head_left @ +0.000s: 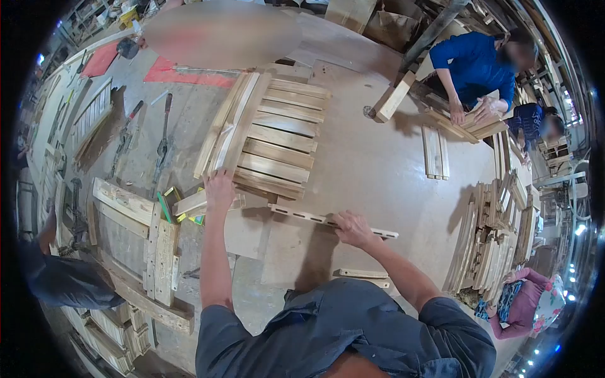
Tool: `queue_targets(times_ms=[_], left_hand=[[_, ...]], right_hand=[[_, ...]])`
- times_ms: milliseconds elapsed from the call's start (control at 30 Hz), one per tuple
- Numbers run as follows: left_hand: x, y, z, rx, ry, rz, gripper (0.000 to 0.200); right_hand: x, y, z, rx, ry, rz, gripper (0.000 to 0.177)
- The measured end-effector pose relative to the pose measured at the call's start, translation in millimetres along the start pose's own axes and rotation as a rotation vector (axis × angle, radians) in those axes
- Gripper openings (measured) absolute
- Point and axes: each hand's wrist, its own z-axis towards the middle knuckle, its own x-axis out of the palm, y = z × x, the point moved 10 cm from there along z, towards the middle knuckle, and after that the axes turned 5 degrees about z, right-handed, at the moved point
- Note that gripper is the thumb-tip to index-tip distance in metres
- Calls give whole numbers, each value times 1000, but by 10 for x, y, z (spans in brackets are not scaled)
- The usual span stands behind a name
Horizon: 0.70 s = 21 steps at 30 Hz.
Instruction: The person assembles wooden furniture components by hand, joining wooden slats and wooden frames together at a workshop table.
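Observation:
My right hand (pixel 353 228) is closed around a pale wooden rail (pixel 302 215) with a row of slots along it, near its right part. The slotted rail lies crosswise in front of my body. My left hand (pixel 219 187) has its fingers bent over the near end of a long wooden rail (pixel 249 129) at the left side of a slatted wooden panel (pixel 280 135). Several parallel slats make up this panel, with more long rails along its left edge. Two short wooden pieces (pixel 362 274) lie close to my body, below my right hand.
Left of me are a wooden frame (pixel 165 252), a green-and-yellow item (pixel 165 206) and long-handled clamps (pixel 164 138). Stacked wooden strips (pixel 488 239) stand at the right. A co-worker in blue (pixel 472 69) handles wood across the table (pixel 359 151); other people are at the sides.

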Motion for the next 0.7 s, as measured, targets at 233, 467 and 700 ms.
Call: queue_targets(times_ms=[233, 467, 700], left_hand=[[-499, -534, -1056, -158, -411, -924, 49], [12, -1565, -1833, 39, -238, -820, 70], [103, -1695, -2200, 121, -148, -609, 68]], right_hand=[[-794, -150, -224, 423, -138, 464, 39], [-522, -389, 1860, 453, -429, 1271, 46], [-305, -429, 3304, 145, -409, 621, 44]])
